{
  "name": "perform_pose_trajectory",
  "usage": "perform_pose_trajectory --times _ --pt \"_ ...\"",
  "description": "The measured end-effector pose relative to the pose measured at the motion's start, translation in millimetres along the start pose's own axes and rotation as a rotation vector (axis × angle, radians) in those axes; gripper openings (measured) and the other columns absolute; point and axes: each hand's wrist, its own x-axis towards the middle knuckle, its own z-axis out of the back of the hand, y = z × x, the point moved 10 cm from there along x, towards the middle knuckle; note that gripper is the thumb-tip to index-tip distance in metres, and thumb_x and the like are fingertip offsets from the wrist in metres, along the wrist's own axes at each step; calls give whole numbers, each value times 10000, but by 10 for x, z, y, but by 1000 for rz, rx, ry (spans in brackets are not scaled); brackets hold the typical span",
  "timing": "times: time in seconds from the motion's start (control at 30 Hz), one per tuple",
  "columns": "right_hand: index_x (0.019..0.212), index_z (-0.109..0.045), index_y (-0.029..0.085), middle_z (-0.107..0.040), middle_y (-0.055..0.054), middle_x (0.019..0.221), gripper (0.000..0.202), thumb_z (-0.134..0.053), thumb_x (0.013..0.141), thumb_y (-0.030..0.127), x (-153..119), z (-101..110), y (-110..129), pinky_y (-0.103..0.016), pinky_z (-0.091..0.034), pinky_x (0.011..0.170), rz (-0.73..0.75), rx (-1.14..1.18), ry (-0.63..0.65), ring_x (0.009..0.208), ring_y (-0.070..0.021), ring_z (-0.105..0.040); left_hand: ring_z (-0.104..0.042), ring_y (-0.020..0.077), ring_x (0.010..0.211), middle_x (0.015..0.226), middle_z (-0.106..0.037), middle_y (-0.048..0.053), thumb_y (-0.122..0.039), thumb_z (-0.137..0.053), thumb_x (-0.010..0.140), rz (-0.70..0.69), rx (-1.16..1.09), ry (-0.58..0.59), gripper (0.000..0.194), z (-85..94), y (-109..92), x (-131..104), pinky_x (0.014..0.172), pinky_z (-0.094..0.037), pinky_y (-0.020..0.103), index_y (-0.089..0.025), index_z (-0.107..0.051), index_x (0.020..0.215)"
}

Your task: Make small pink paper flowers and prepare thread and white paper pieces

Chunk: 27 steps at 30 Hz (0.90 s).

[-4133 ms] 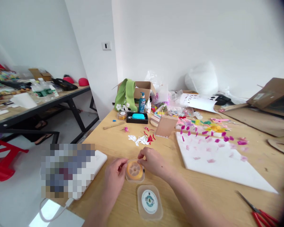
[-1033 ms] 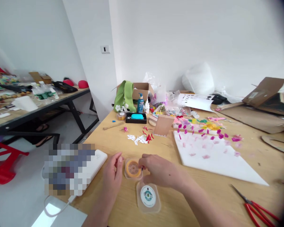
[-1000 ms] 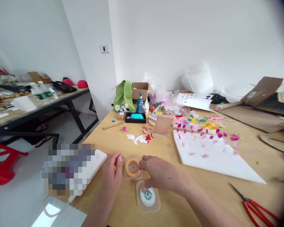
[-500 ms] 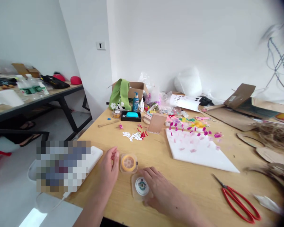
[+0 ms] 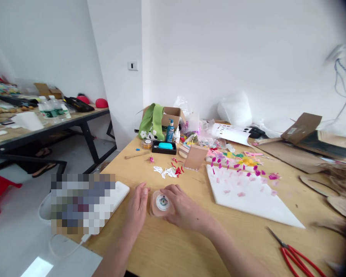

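One labelled lid (image 5: 162,202) over a clear square case (image 5: 153,212) on the bench (image 5: 158,246), seating not discernible. Right hand (image 5: 184,207): closed around the lid's right side, thumb nearer the camera, fingers on the far edge. Left hand (image 5: 137,202): loosely open, fingers together, just left of the case, contact uncertain. Beyond: white pieces (image 5: 170,172). Near right: red-handled scissors (image 5: 283,244).

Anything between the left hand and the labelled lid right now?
Nothing visible. The left hand is close beside the lid, on its left; the right hand holds the lid from the opposite side.
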Motion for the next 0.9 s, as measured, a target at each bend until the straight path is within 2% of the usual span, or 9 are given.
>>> perform_pose_trajectory --times 0.2,0.5,0.9 --pt "1253 -524 176 -538 -101 1130 569 -690 724 300 64 -121 -46 -380 -425 935 -34 -3 22 1061 -254 -469 -646 230 1059 1093 -697 130 -468 -349 935 40 1 25 398 -45 110 0 914 -512 438 -201 -528 1169" --pt "1270 -514 197 -534 -97 1151 599 -712 713 292 73 -136 -60 -379 -429 936 -12 56 18 1055 -248 -489 -649 242 1056 1124 -696 134 -482 -315 926 67 23 94 436 -114 97 -11 905 -511 429 -185 -541 1153" --pt "1272 -524 187 -534 -110 1180 573 -690 731 276 78 -179 -87 -388 -439 948 -8 109 1 1076 -250 -507 -640 256 1070 1125 -693 134 -455 -393 893 74 89 125 390 -152 137 -4 913 -496 416 -182 -584 1093"
